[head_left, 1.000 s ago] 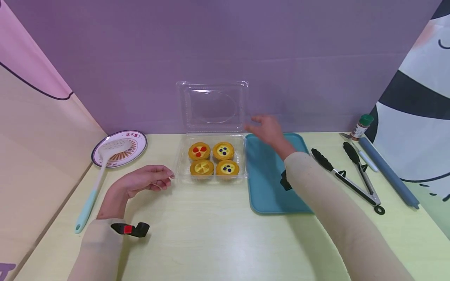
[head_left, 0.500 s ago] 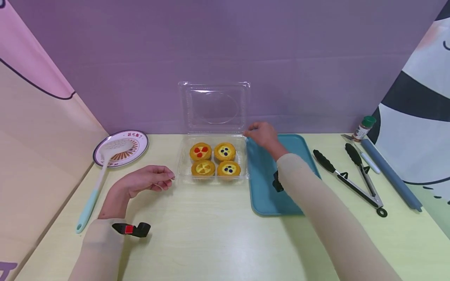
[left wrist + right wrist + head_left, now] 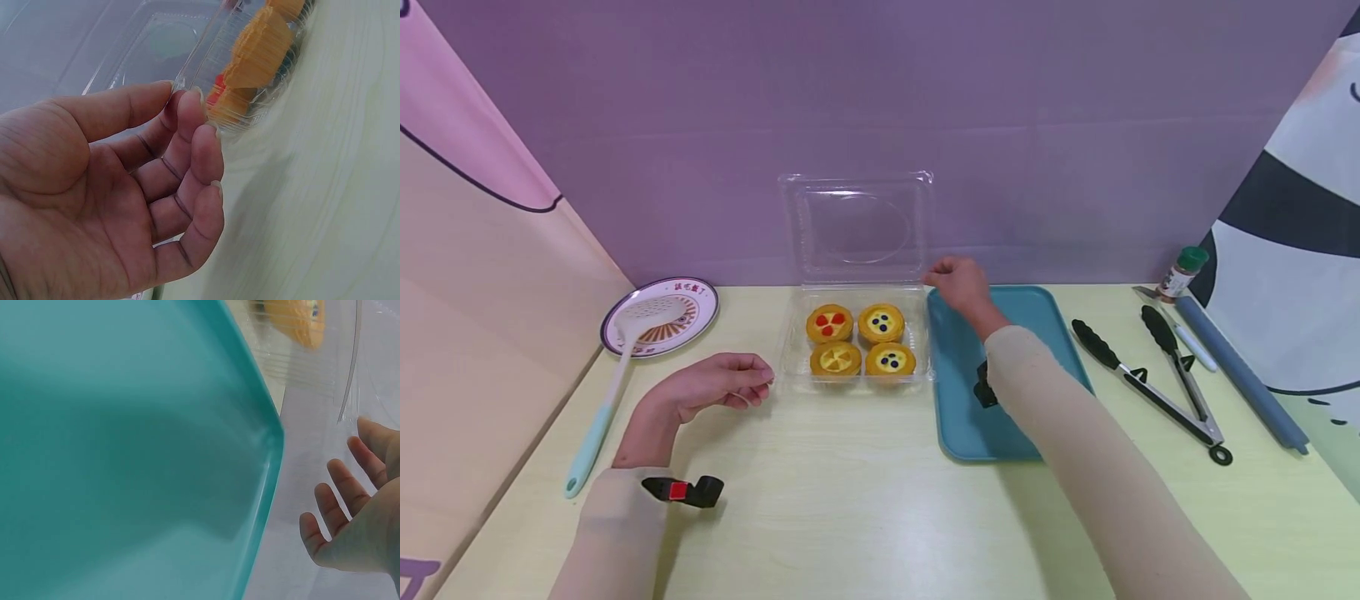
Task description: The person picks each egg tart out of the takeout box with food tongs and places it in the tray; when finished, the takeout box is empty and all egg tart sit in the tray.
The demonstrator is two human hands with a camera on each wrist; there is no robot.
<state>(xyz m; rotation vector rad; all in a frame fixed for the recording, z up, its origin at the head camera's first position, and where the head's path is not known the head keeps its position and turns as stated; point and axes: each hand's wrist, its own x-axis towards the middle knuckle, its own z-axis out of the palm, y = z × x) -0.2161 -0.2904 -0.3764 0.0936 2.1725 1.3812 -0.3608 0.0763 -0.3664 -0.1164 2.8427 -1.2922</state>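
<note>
A clear plastic clamshell box (image 3: 797, 375) stands with its lid (image 3: 857, 225) upright, hinged at the back. Several small tarts (image 3: 836, 359) sit in its base, topped with red, dark blue or yellow pieces. At the box's front left corner, my left hand (image 3: 718, 387) pinches the rim between thumb and index finger; the other fingers curl loosely, as the left wrist view shows. My right hand (image 3: 961, 287) is at the back right corner by the hinge. Its thumb and index fingertips come together on the clear edge, while the remaining fingers (image 3: 334, 506) are half bent.
Right of the box lies a teal tray (image 3: 958, 417), under my right forearm. Tongs (image 3: 1172, 408), a knife (image 3: 1193, 346), a blue-grey roll (image 3: 1247, 379) and a green-capped jar (image 3: 1182, 273) lie farther right. A slotted turner (image 3: 598, 433) rests across a plate (image 3: 700, 321) at left.
My right hand has come down and slightly left to the box's back right corner, its spread fingers drawing together. The left hand, box and tarts hold still; the view has shifted slightly.
</note>
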